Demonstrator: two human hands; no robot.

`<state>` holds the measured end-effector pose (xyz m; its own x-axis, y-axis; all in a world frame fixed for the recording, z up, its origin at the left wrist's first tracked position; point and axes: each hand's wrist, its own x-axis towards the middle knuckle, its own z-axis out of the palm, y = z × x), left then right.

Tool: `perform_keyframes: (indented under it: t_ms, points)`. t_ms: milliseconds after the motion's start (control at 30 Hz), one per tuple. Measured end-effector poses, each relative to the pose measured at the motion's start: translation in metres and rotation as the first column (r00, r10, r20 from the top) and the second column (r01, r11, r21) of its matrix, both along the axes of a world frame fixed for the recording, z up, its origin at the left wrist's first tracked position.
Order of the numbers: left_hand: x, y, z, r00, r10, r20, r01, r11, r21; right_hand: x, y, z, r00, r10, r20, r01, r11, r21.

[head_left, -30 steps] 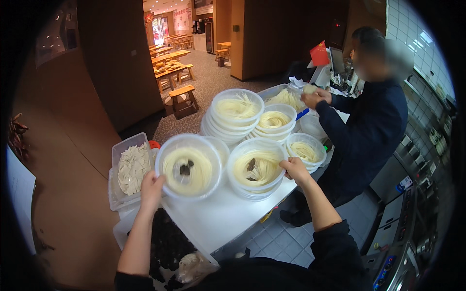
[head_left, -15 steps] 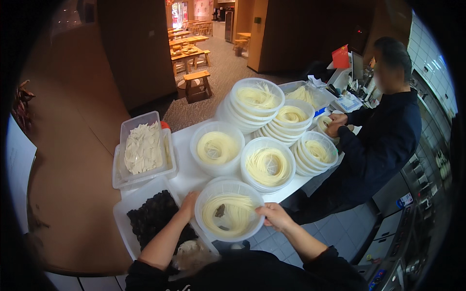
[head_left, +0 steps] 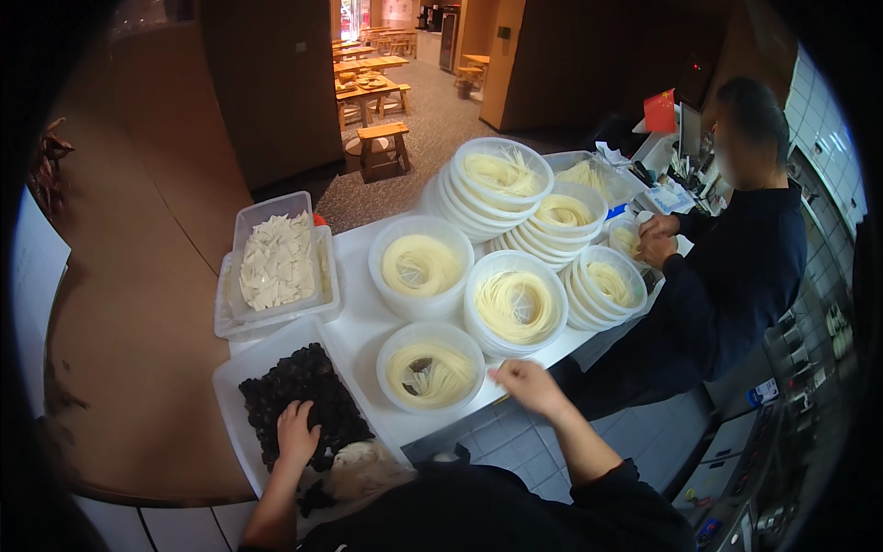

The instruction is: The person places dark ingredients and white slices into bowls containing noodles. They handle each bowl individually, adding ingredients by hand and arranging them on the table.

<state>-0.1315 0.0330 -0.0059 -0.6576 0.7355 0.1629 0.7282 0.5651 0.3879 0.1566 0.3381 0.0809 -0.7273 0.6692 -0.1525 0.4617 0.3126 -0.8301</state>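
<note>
Parted at fingers and thumb, the person's left hand (head_left: 297,432) lies on black pieces (head_left: 294,377) heaped in a white bin (head_left: 228,396). Just beside the nearest bowl (head_left: 384,382), apart from its rim, the right hand (head_left: 526,385) is loosely curled; whether its fingertips meet cannot be told.

That bowl stands near the front edge of a white table (head_left: 349,276), right of the bin, with pale noodles (head_left: 441,386) coiled inside and something dark at their centre. Other stacks of noodle bowls (head_left: 441,207) crowd the table beyond it, and clear tubs (head_left: 230,313) with flat white pieces (head_left: 276,262) sit at its left end. To the left spreads a brown surface (head_left: 138,331); grey tiles (head_left: 515,460) cover the floor on the right, where a co-worker (head_left: 717,276) in dark clothes stands at the table. Wooden tables (head_left: 368,87) and a stool (head_left: 382,133) stand farther off on a speckled floor (head_left: 359,198).

The bowl is round, its mouth facing up. The bin's long side slants from upper left toward the person's body.

Any marks on the white sheet (head_left: 37,294) at far left are too faint to read.
</note>
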Motion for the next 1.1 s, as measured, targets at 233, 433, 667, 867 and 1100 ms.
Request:
perform_keyframes:
  t_ms: [233, 433, 667, 867, 1100]
  points:
    - [0.000, -0.005, 0.002, 0.994, 0.028, 0.107, -0.041, 0.992, 0.123, -0.029, 0.077, 0.045, 0.975, -0.110, -0.192, 0.181, 0.897, 0.404]
    - [0.001, -0.008, 0.012, 0.835, -0.021, 0.550, -0.305, 0.814, 0.494, -0.051, 0.039, 0.047, 0.930, 0.007, -0.368, 0.118, 0.942, 0.315]
    - [0.047, 0.008, 0.052, 0.637, -0.339, 0.692, -0.243, 0.764, 0.598, -0.129, -0.113, 0.010, 0.765, 0.529, -0.367, -0.573, 0.820, -0.013]
    - [0.060, 0.004, 0.062, 0.770, -0.169, 0.615, -0.218, 0.836, 0.503, -0.150, -0.142, -0.013, 0.776, 0.543, -0.322, -0.605, 0.784, -0.138]
    - [0.068, -0.004, 0.042, 0.436, -0.296, 0.850, -0.478, 0.724, 0.497, -0.151, -0.151, -0.029, 0.848, 0.366, -0.383, -0.480, 0.837, -0.262]
